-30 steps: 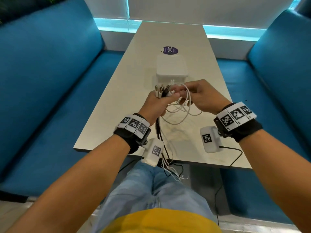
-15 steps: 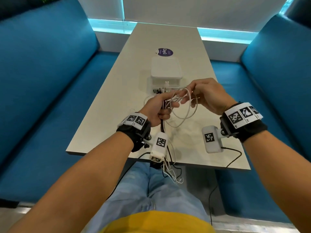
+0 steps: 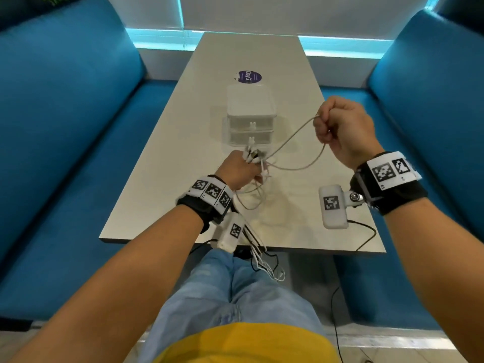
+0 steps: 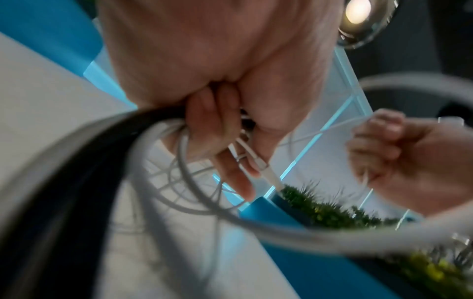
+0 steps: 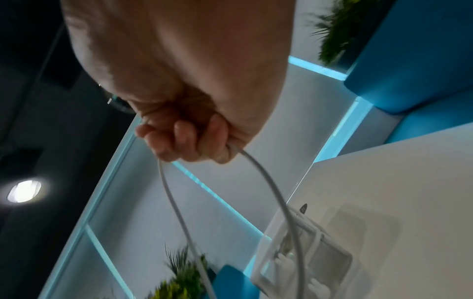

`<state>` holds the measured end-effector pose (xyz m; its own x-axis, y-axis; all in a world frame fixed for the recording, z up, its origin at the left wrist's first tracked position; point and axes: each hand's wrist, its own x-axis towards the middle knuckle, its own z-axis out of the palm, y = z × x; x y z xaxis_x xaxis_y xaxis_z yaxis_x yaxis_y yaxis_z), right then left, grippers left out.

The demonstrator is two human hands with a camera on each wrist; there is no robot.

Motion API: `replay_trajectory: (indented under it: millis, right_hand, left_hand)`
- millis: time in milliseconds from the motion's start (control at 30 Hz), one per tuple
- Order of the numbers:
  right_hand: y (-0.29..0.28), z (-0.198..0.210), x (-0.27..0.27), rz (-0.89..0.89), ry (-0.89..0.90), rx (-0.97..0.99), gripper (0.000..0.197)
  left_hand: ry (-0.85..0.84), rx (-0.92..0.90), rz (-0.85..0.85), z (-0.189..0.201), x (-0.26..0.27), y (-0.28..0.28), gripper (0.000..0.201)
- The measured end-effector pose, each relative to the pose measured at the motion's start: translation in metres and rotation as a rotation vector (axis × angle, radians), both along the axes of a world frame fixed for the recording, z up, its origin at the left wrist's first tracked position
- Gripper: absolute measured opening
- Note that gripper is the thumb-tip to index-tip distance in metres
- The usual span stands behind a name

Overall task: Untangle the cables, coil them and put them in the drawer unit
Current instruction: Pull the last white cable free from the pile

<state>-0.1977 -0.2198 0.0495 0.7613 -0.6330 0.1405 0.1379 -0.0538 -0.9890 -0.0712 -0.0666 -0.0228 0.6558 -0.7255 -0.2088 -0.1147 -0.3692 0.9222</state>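
Note:
My left hand (image 3: 242, 170) grips a bundle of white and black cables (image 3: 255, 158) just in front of the white drawer unit (image 3: 251, 115), plug ends sticking up out of the fist. In the left wrist view my left hand (image 4: 217, 129) has its fingers curled round the cable bundle (image 4: 179, 145). My right hand (image 3: 340, 127) is raised to the right and pinches one white cable (image 3: 293, 134), which runs in a long loop back to the bundle. The right wrist view shows my right hand (image 5: 189, 139) with the white cable (image 5: 266, 182) hanging from it in two strands.
The drawer unit stands mid-table (image 3: 183, 142) with both drawers closed; a purple round sticker (image 3: 249, 76) lies behind it. More cable ends (image 3: 264, 260) hang off the near table edge over my lap. Blue benches (image 3: 65, 127) flank the table on both sides.
My right hand has moved up and to the right, drawing one white cable out of the bundle into a long loop. The left hand stays low with the bundle.

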Motion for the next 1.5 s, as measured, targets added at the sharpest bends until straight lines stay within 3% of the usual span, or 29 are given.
replay_trajectory:
  millis: [100, 167, 233, 300, 367, 467, 533, 700, 867, 967, 1133, 1233, 1300, 1400, 1500]
  right_hand:
    - [-0.01, 0.002, -0.008, -0.086, -0.046, 0.052, 0.031]
    - [-0.015, -0.004, -0.008, -0.212, 0.016, 0.037, 0.031]
    - [-0.02, -0.013, -0.006, -0.344, 0.178, -0.149, 0.033]
    - [-0.016, -0.018, -0.005, -0.365, 0.398, -0.456, 0.027]
    - [0.0, -0.019, 0.001, -0.208, 0.519, -0.672, 0.029]
    - [0.026, -0.02, 0.014, 0.174, 0.795, -0.887, 0.024]
    - [0.033, -0.022, 0.019, 0.321, 0.853, -0.862, 0.025]
    - [0.039, -0.025, 0.017, 0.294, 0.632, -0.426, 0.041]
    - [0.039, -0.022, 0.014, 0.398, 0.614, -0.648, 0.036]
    - [0.029, -0.011, 0.009, 0.342, 0.563, -0.535, 0.03]
    - [0.004, 0.013, -0.007, 0.134, 0.253, -0.196, 0.029]
    - [-0.011, 0.011, -0.011, -0.031, 0.285, -0.174, 0.028]
    - [-0.02, -0.002, -0.01, -0.17, 0.44, -0.314, 0.027]
    - [-0.017, -0.02, -0.011, -0.325, 0.673, -0.749, 0.025]
    - [0.012, -0.025, -0.002, -0.094, 0.642, -1.063, 0.049]
  left_hand:
    - [-0.024, -0.008, 0.097, -0.007, 0.005, 0.003, 0.016]
    - [-0.091, -0.002, 0.134, -0.005, 0.007, 0.0, 0.013]
    - [-0.185, 0.029, 0.156, -0.004, 0.007, -0.003, 0.015]
    - [-0.234, 0.056, 0.151, -0.003, 0.004, -0.006, 0.014]
    - [-0.288, 0.088, 0.127, -0.003, 0.0, -0.009, 0.015]
    - [-0.359, 0.099, 0.13, 0.002, -0.009, -0.013, 0.013]
    - [-0.36, 0.083, 0.15, 0.006, -0.01, -0.011, 0.012]
    - [-0.369, 0.074, 0.164, 0.006, -0.008, -0.001, 0.015]
    - [-0.334, 0.033, 0.152, 0.009, -0.01, -0.004, 0.014]
    - [-0.282, 0.049, 0.175, 0.002, 0.001, -0.001, 0.018]
    - [-0.291, 0.146, 0.145, -0.015, 0.011, 0.006, 0.024]
    - [-0.238, 0.098, 0.182, -0.015, 0.014, 0.007, 0.026]
    - [-0.174, 0.053, 0.189, -0.01, 0.013, 0.006, 0.02]
    - [-0.152, 0.041, 0.104, 0.002, 0.008, 0.003, 0.02]
    - [-0.161, 0.055, 0.007, 0.008, 0.002, -0.001, 0.021]
